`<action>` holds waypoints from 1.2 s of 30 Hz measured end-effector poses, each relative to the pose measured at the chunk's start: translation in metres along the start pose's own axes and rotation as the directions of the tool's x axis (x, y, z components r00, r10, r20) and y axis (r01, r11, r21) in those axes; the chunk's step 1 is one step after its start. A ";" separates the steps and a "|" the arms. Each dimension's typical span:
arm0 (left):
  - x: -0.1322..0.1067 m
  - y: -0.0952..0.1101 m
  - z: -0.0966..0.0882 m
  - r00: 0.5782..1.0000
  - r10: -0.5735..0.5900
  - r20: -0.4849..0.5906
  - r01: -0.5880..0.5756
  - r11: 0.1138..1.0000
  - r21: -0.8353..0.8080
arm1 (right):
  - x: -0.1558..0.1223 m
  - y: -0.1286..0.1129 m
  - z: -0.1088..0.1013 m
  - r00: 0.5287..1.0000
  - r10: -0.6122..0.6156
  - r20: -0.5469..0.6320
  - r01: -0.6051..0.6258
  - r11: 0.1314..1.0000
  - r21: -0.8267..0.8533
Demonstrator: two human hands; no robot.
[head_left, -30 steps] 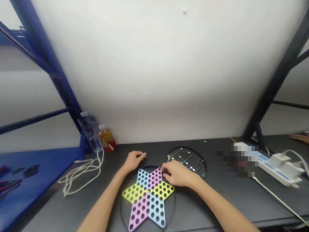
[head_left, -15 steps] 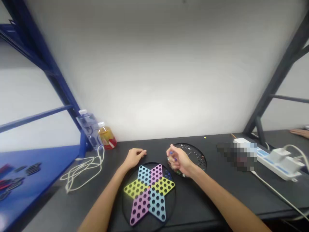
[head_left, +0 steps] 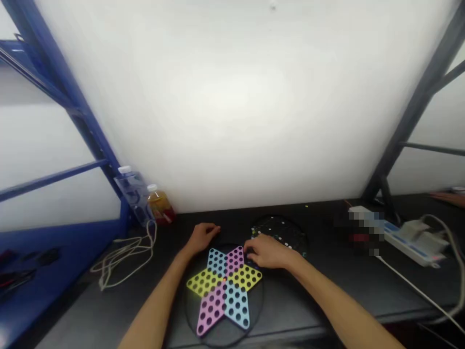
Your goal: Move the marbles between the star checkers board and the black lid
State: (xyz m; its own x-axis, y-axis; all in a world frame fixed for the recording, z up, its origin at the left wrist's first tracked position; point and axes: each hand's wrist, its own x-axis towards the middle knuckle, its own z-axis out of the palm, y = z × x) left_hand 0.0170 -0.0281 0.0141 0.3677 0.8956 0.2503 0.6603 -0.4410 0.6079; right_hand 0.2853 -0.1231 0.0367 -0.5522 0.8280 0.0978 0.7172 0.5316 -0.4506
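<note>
A star-shaped Chinese checkers board [head_left: 212, 310] with pink, yellow and blue points full of holes lies in a round black frame. My right hand [head_left: 267, 251] is palm down at the board's upper right edge, its fingers curled down beside the pink and yellow points. What is under those fingers is hidden. Small blue marbles [head_left: 253, 265] show just below the hand, in the gap between two points. An orange marble [head_left: 224, 280] sits at the star's middle. My left hand [head_left: 203, 236] rests on the table beyond the board, loosely closed, with nothing visible in it.
Behind my right hand lies a round black tray [head_left: 301, 228] with small pale and coloured pieces. Two bottles [head_left: 160, 206] and a coiled white cable [head_left: 123, 252] are at left. A power strip [head_left: 403, 242] with plugs is at right, and another person's hand [head_left: 448, 198] beyond.
My right hand, which showed blue marbles in its upturned fingers over the round tray, has turned palm down and come to the board's edge. My left hand has stayed put.
</note>
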 end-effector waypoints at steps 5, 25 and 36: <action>0.001 -0.002 0.002 1.000 0.007 -0.013 -0.006 1.000 0.008 | 0.002 -0.003 -0.003 0.982 0.115 -0.153 -0.046 0.917 0.396; 0.001 -0.003 0.003 1.000 0.017 0.004 -0.017 0.999 0.046 | -0.007 -0.006 0.000 0.994 -0.058 0.095 0.056 0.998 0.025; 0.003 -0.004 0.005 1.000 0.011 0.004 -0.011 0.998 0.065 | 0.006 0.004 -0.004 0.958 0.270 -0.099 -0.085 0.596 0.799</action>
State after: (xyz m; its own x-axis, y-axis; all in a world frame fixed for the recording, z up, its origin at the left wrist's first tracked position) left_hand 0.0186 -0.0246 0.0090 0.3776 0.8905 0.2539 0.6973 -0.4539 0.5547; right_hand 0.2867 -0.1150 0.0391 -0.2927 0.9543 0.0601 0.1348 0.1034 -0.9855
